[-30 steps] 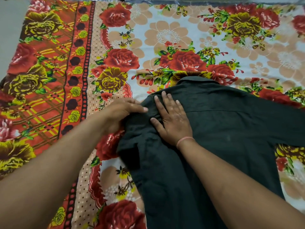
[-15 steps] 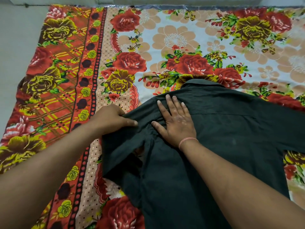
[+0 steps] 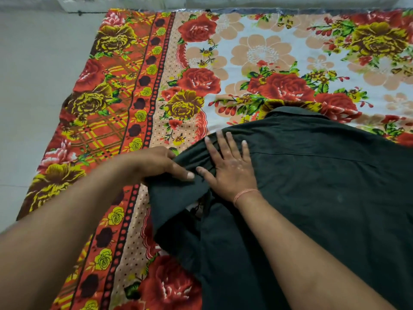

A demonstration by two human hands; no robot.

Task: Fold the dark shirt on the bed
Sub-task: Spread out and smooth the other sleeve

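Observation:
The dark shirt [image 3: 312, 186] lies back-up on the flowered bedsheet, collar pointing away from me. My right hand [image 3: 230, 168] lies flat with spread fingers on the shirt's left shoulder, a thin orange band at its wrist. Beside it, my left hand [image 3: 156, 164] grips the left sleeve [image 3: 176, 204] at its top edge, thumb on the cloth and fingers curled under. The sleeve hangs loose and bunched below that hand. The shirt's lower part and right sleeve run out of view.
The bedsheet [image 3: 196, 86] with red and yellow roses covers the bed, with an orange plaid border [image 3: 107, 121] along the left. Grey floor [image 3: 33, 97] lies beyond the left edge. A wall base [image 3: 268, 2] runs along the far side.
My left hand has pulled the left sleeve outward to the left, away from the shirt body. The right hand has stayed pressed on the shoulder. The view has shifted a little.

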